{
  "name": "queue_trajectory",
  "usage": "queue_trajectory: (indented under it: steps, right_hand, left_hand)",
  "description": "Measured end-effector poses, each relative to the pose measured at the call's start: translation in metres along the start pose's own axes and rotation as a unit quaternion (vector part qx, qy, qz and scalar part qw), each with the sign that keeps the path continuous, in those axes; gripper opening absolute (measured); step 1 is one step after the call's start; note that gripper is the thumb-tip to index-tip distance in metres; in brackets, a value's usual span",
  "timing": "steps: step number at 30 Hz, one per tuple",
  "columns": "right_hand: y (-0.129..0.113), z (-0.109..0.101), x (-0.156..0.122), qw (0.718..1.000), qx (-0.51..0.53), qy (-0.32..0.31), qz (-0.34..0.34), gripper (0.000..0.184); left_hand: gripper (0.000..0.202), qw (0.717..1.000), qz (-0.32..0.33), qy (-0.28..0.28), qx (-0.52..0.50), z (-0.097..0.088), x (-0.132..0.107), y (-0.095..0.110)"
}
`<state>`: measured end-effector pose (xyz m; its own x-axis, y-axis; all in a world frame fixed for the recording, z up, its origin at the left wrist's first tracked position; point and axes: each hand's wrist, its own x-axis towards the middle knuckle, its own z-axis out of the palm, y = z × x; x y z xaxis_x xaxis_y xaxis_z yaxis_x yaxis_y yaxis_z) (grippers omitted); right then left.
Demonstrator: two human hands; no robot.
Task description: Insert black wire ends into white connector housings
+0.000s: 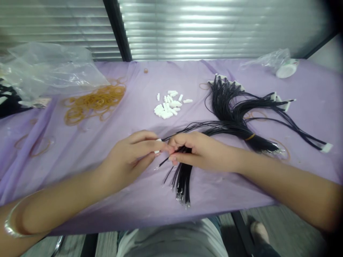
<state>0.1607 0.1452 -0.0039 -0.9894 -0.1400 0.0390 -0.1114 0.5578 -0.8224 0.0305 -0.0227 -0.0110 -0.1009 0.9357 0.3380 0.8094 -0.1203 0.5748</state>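
Observation:
My left hand [136, 148] is closed on a small white connector housing [157, 151], pinched between thumb and fingers. Beside it, its fingertips almost meeting the left's, my right hand [193, 148] grips a thin black wire [164, 161] with a bare metal terminal at its end. More loose black wires [183, 182] hang below the right palm, their metal tips toward the table's front edge. Further right, a bundle of black wires [238, 128] is tied with a rubber band [250, 136]. The exact meeting point of wire and housing is hidden by my fingers.
A pile of white connector housings [167, 109] lies ahead of my hands on the purple table cover [134, 110]. Yellow rubber bands [99, 101] and a clear plastic bag [53, 69] are at the left. Wires with white connectors [327, 147] spread at the right, below a white roll [286, 69].

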Motion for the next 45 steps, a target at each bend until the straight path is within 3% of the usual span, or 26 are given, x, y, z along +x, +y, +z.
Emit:
queue_trajectory:
  steps: [2, 4, 7, 9, 11, 15, 17, 19, 24, 31, 35, 39, 45]
  right_hand:
    - [0.003, 0.004, 0.001, 0.998, 0.057, 0.016, -0.005, 0.009]
    - [0.004, 0.007, 0.002, 0.996, 0.088, 0.028, -0.003, 0.014]
    - [0.002, 0.009, 0.002, 0.995, 0.088, 0.050, -0.004, 0.012]
    - [-0.001, 0.009, 0.002, 0.995, 0.080, 0.065, -0.011, 0.009]
    - [-0.002, 0.010, 0.001, 0.994, 0.078, 0.077, -0.014, 0.008]
    - [-0.003, 0.011, 0.001, 0.991, 0.092, 0.097, 0.005, 0.011]
    - [-0.002, 0.012, 0.000, 0.988, 0.096, 0.118, 0.018, 0.012]
    - [-0.003, 0.013, 0.000, 0.984, 0.094, 0.147, 0.027, 0.014]
    - [-0.006, 0.013, 0.000, 0.976, 0.078, 0.194, 0.055, 0.014]
    - [-0.006, 0.013, 0.001, 0.973, 0.057, 0.208, 0.086, 0.008]
    - [-0.004, 0.014, 0.001, 0.972, 0.067, 0.205, 0.098, 0.008]
    - [-0.004, 0.011, 0.000, 0.971, 0.074, 0.207, 0.093, 0.010]
    - [-0.006, 0.009, -0.002, 0.963, 0.039, 0.259, 0.060, 0.009]
  left_hand:
    - [0.019, 0.999, -0.004, 0.025, 0.021, -0.002, 0.002, 0.000]
    - [0.014, 0.998, -0.052, 0.046, -0.010, -0.003, 0.003, -0.001]
    - [0.026, 0.976, -0.155, 0.069, -0.135, -0.001, 0.004, -0.004]
    - [0.033, 0.958, -0.191, 0.075, -0.201, 0.000, 0.005, -0.006]
    - [0.032, 0.959, -0.189, 0.074, -0.198, 0.000, 0.005, -0.008]
    - [0.020, 0.984, -0.139, 0.083, -0.072, -0.005, 0.006, -0.008]
    - [0.017, 0.984, -0.136, 0.094, -0.058, -0.007, 0.007, -0.005]
    - [0.016, 0.973, -0.177, 0.087, -0.117, -0.009, 0.008, 0.000]
    - [0.019, 0.906, -0.303, 0.017, -0.294, -0.010, 0.009, 0.007]
    - [0.016, 0.921, -0.289, 0.002, -0.263, -0.006, 0.008, 0.008]
    - [0.015, 0.912, -0.306, -0.025, -0.272, -0.004, 0.008, 0.008]
    - [0.017, 0.914, -0.291, -0.051, -0.279, -0.002, 0.006, 0.006]
    - [0.019, 0.915, -0.278, -0.079, -0.281, -0.002, 0.004, 0.007]
